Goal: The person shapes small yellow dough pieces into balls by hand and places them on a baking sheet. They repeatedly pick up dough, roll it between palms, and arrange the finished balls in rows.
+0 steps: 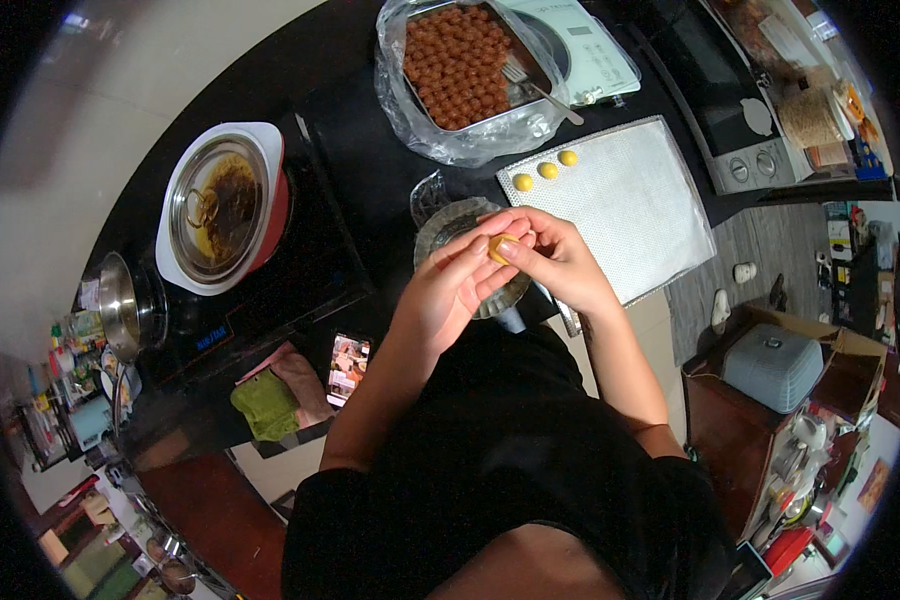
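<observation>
A small piece of yellow dough [502,249] is held between my two hands, pinched by the fingers and thumbs. My left hand [452,281] supports it from the left with bent fingers, and my right hand [559,259] presses its thumb on it. Directly below the hands sits a glass bowl [429,240], its contents mostly hidden. Several yellow dough balls [547,170] lie in a row at the upper left corner of a perforated metal tray [622,202]. Beyond the bowl, a metal pan of brown balls [457,67] stands in a clear plastic bag, with a fork [544,94] resting on it.
A lidded casserole pot [221,214] stands on the black hob at the left, with a steel pan [120,307] near it. A phone [348,369] and folded cloths [270,401] lie by my left forearm. An induction cooker [596,56] and a microwave oven [720,112] are at the upper right.
</observation>
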